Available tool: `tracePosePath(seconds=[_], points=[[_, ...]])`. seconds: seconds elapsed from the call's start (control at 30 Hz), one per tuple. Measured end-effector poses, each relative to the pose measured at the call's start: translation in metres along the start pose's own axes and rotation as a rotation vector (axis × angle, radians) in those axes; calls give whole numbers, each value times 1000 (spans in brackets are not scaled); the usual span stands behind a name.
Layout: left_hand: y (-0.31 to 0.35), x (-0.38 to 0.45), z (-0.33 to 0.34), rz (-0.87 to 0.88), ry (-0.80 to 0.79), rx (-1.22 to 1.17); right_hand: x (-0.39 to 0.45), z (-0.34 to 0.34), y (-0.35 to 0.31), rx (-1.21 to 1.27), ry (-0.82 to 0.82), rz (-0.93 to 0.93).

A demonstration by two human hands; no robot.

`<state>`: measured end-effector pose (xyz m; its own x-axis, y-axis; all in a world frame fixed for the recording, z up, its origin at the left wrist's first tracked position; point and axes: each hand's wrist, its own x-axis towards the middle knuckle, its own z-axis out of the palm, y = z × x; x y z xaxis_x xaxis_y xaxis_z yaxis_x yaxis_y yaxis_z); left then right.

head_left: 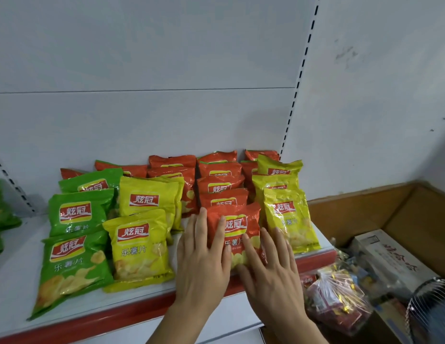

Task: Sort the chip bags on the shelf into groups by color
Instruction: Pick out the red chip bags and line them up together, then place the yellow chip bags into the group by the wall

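Note:
An orange chip bag [237, 227] lies at the shelf's front, right of centre. My left hand [204, 259] rests flat on its left edge and my right hand [271, 266] lies flat over its lower right corner, fingers stretched out, neither wrapped around it. Behind it, more orange bags [221, 187] run in rows to the back wall. Three green bags [75, 264] sit at the left. Two yellow bags [139, 249] lie beside them. Another column of yellow bags [288, 217] lies at the right end.
The white shelf [15, 281] has a red front strip [117, 316]. More green bags [0, 214] lie on the neighbouring shelf at far left. Below right, a cardboard box [365, 212] holds a clear bag of sweets [338, 299], a white carton [390, 259] and a black wire grille [432, 306].

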<state>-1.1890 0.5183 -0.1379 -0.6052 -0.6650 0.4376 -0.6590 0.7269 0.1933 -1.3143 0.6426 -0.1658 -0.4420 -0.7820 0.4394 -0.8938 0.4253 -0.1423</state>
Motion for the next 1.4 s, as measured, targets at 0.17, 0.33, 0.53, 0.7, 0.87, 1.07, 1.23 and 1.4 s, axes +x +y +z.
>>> tracePosePath(seconds=[0.17,0.33,0.53,0.7,0.87,1.07,1.23,1.4], points=[[2,1,-1,-24,-10,8,1,-8,0,22,-17,-12],[3,3,-8,-44,36,-52,14,-30,18,81,120,160],[28,11,-13,27,147,-95,38,-30,60,-72,-77,364],[60,24,-7,95,181,-183,47,-30,71,-1,-120,368],[96,31,-17,-10,184,-427,42,-45,84,191,111,348],[136,54,-34,-206,-110,-1122,38,-67,71,385,295,159],[137,54,-34,-321,114,-1132,27,-64,75,600,231,-2],[104,57,-40,-449,200,-1124,45,-32,109,477,188,226]])
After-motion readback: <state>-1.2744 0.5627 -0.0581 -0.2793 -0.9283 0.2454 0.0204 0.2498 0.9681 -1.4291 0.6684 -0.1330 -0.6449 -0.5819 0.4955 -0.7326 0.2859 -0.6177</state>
